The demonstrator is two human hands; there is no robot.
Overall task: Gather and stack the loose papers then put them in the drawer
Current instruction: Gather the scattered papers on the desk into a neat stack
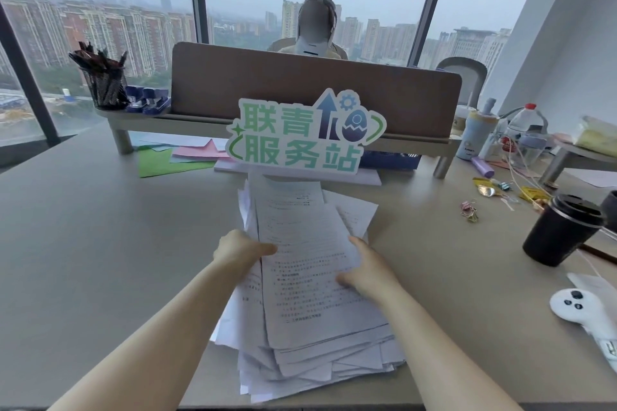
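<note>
A thick, uneven stack of white printed papers [300, 294] lies in the middle of the grey desk [100, 243], its sheets fanned out at the near and far ends. My left hand [240, 248] grips the stack's left edge, thumb on top. My right hand [367, 272] holds the right edge, fingers curled over the top sheets. No drawer is in view.
A green and white cut-out sign [300, 137] stands just behind the stack. Coloured paper sheets [173, 157] lie under the shelf riser. A black coffee cup [564, 232], binder clips [469, 210], bottles [477, 133] and a white controller [581, 310] sit at the right. A person sits behind the divider.
</note>
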